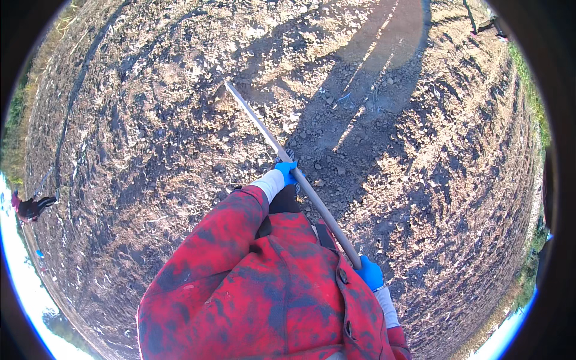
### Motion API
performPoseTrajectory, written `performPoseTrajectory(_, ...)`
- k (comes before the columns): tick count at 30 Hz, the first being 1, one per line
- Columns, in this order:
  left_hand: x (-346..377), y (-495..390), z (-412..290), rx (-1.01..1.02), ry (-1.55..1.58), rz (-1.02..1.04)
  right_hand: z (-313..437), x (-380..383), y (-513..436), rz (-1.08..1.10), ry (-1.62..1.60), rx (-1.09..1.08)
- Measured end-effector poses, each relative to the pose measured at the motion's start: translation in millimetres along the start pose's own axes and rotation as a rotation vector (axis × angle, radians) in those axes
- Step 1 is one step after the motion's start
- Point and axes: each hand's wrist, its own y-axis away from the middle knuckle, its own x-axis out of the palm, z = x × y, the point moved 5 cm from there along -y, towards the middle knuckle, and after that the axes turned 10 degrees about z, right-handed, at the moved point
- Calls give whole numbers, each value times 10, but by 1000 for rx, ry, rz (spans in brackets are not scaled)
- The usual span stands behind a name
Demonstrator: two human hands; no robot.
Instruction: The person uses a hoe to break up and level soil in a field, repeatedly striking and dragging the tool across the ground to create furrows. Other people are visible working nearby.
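Observation:
A long wooden handle (317,201) slants across in front of my body, from the soil ahead on the left back to my right hip. My left hand (287,173), in a blue glove, is closed around it near its middle. At the rear end, my right hand (371,273), also gloved in blue, grips the handle beside my red and dark jacket (288,279). The far end reaches down to the dry, cloddy soil (216,130); whether a tool head is fixed there cannot be made out. Part of a striped shoe (288,155) shows behind my left hand.
Broken soil with dry plant litter spreads all around. A person (33,205) is at the far left edge, and another person (488,30) is partly visible at the upper right. A thin bluish strip (344,96) lies on the shaded ground (355,117) ahead.

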Motion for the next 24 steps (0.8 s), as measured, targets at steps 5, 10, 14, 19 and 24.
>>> performPoseTrajectory(5, -103, -227, 348, -174, -98, -122, -487, 237, -71, -148, 103, -89)
performPoseTrajectory(10, -192, -175, -841, 224, -100, -137, 138, -11, -740, -162, -10, -108)
performPoseTrajectory(14, 273, 190, -1781, 553, -282, -80, 1210, -620, -1336, -168, 65, -213)
performPoseTrajectory(19, 362, 60, -2184, 502, -195, -194, 2094, -946, -1574, -156, 59, -316)
performPoseTrajectory(24, 270, -319, -1273, 123, -289, -140, 1283, -875, -873, -19, 44, -127)
